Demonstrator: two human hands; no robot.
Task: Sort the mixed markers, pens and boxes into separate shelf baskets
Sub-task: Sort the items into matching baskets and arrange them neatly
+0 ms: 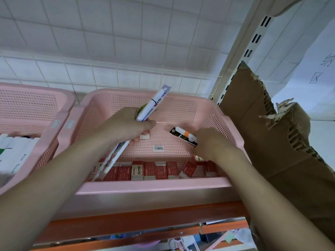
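A pink mesh basket [181, 100] sits on the shelf in front of me. Along its near wall stands a row of small red boxes [150, 170]. My left hand [126, 127] is inside the basket, closed around a bundle of long white packaged pens [154, 102] that sticks out above and below my fist. My right hand [212, 144] is lower right in the same basket, gripping a short white pen with an orange band [183, 134] in a dark pack.
A second pink basket [32, 98] at the left holds several white markers [14, 153]. Torn brown cardboard [272, 142] leans against the shelf upright at the right. An orange shelf beam [145, 214] runs below; a white tiled wall lies behind.
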